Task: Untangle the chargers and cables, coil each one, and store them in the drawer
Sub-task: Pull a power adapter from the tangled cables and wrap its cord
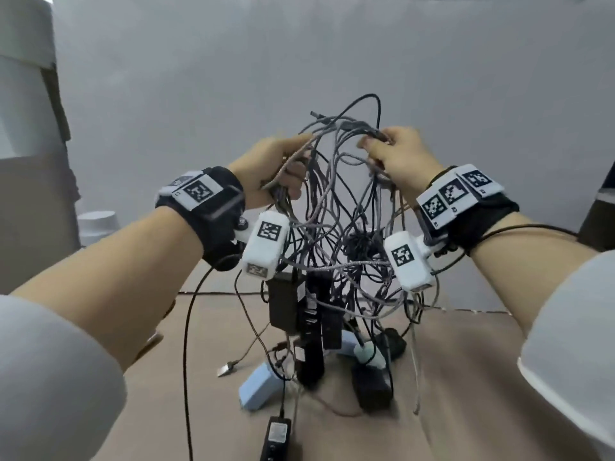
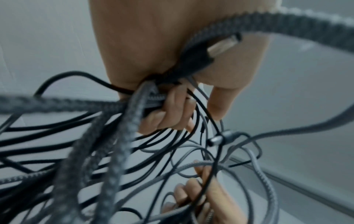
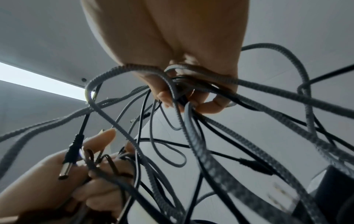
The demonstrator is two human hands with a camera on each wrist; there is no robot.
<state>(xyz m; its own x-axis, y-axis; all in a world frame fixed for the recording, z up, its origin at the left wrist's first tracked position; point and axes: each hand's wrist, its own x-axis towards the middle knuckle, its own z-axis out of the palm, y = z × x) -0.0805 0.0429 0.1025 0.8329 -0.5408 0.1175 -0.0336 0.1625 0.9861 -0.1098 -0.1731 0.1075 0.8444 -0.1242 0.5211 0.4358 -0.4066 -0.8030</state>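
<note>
A big tangle of black and grey braided cables [image 1: 339, 207] hangs in the air between both hands. My left hand [image 1: 283, 171] grips a bunch of strands at the tangle's upper left; its curled fingers [image 2: 170, 109] close round braided cables and a black USB plug [image 2: 203, 57]. My right hand [image 1: 392, 151] grips strands at the upper right, fingers [image 3: 203, 104] curled round several cables. Black power bricks [image 1: 283, 304] dangle beneath. Light blue chargers [image 1: 259, 387] and black adapters [image 1: 369, 384] lie on the brown surface [image 1: 482, 377] under the tangle.
A black adapter [image 1: 276, 437] with a label lies near the front edge. A silver USB plug [image 1: 228, 367] rests on the surface at the left. A grey wall stands behind. Pale furniture [image 1: 30, 128] is at the left, a dark object [image 1: 599, 207] at the right edge.
</note>
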